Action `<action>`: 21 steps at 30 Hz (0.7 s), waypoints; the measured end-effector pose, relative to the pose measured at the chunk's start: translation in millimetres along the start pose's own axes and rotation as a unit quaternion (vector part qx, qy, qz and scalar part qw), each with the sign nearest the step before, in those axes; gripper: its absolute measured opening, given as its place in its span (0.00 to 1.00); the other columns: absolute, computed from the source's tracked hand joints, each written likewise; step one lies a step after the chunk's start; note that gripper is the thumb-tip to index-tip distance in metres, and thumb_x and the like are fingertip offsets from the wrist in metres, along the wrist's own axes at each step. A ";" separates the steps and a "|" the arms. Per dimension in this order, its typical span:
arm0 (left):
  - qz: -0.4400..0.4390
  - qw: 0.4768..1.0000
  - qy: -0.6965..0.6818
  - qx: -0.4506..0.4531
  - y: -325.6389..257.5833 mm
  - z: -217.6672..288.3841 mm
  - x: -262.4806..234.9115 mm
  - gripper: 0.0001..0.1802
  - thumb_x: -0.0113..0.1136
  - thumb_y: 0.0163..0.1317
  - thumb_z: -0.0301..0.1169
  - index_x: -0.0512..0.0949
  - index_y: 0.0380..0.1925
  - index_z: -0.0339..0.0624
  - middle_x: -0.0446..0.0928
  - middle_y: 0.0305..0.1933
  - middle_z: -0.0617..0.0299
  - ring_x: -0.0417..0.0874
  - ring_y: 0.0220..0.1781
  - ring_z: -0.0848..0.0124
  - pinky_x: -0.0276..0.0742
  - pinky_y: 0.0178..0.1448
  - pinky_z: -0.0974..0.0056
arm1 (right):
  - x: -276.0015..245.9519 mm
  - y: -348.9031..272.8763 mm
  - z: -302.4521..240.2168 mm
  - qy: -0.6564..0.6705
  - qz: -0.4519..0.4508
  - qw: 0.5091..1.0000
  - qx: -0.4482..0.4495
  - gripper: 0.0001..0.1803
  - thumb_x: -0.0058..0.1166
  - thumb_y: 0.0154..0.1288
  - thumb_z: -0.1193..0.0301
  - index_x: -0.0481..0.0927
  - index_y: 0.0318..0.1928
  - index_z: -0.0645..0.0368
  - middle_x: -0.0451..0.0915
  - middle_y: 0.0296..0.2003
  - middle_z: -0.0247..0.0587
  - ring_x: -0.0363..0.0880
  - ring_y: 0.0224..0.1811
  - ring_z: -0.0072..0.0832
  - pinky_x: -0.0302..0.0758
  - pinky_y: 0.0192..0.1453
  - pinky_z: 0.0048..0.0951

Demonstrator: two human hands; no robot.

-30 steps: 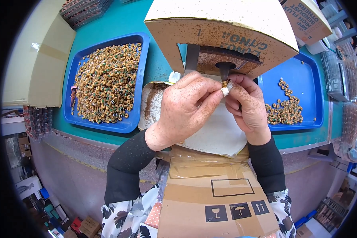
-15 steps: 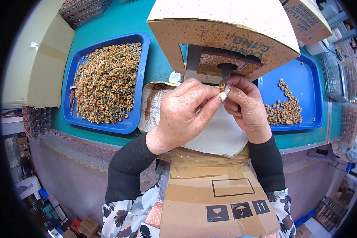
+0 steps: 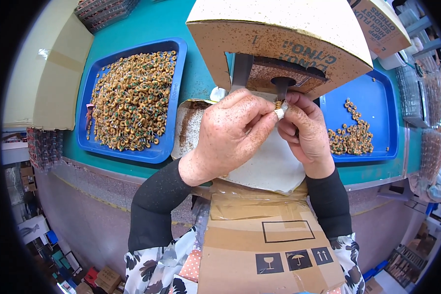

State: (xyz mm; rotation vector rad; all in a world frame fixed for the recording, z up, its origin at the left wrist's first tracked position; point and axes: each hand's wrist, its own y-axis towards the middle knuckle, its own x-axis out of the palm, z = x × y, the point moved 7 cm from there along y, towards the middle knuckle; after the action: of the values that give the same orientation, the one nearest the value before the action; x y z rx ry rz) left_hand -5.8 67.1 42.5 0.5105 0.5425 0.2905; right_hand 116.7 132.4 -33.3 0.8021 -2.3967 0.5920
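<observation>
A small copper-wound ring coil is pinched between the fingertips of both my hands, just below a grey spindle in the opening of a cardboard box. My left hand grips it with thumb and forefinger from the left, and my right hand from the right. White wrapping covers a fingertip beside the coil. Whether the coil touches the spindle I cannot tell. Brown dust speckles both hands and the cardboard box.
On the left, a blue tray holds a heap of similar coils. A second blue tray, with fewer coils, stands to the right. White dusty sheeting lies under my hands, and a taped carton is close in front of me.
The coil and my fingertips have moved slightly upward, closer to the spindle. Both hands keep their pinch. The whole view has shifted a little.
</observation>
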 end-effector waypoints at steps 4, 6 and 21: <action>-0.006 1.000 -0.011 -0.010 3.2 0.9 -0.4 0.04 0.66 0.52 0.22 0.81 0.29 0.37 0.74 0.22 0.63 0.71 0.21 0.76 0.66 0.25 0.71 | 0.6 -0.9 -1.0 -0.001 0.005 1.000 -0.002 0.10 0.56 0.64 0.74 0.75 0.45 0.61 0.70 0.25 0.27 0.60 0.19 0.11 0.51 0.17 0.13; -0.004 1.000 -0.005 -0.015 3.2 0.8 0.1 0.04 0.66 0.52 0.23 0.81 0.29 0.37 0.74 0.22 0.63 0.71 0.20 0.77 0.66 0.24 0.71 | 0.9 -1.3 -1.9 -0.004 0.014 1.000 -0.006 0.09 0.56 0.64 0.74 0.75 0.44 0.61 0.70 0.25 0.27 0.59 0.19 0.11 0.52 0.17 0.13; -0.012 0.998 0.009 -0.065 -3.7 -9.2 1.5 0.06 0.68 0.49 0.23 0.78 0.25 0.39 0.68 0.19 0.70 0.65 0.20 0.82 0.62 0.24 0.74 | -0.3 -4.7 2.2 -0.075 -0.008 0.997 -0.008 0.10 0.55 0.66 0.73 0.75 0.45 0.61 0.70 0.26 0.27 0.59 0.18 0.10 0.51 0.18 0.14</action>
State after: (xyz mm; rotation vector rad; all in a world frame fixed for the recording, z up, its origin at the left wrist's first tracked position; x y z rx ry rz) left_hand -9.2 68.1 33.1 0.3755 0.5426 0.3063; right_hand 119.2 127.9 -34.0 0.8871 -2.5239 0.5229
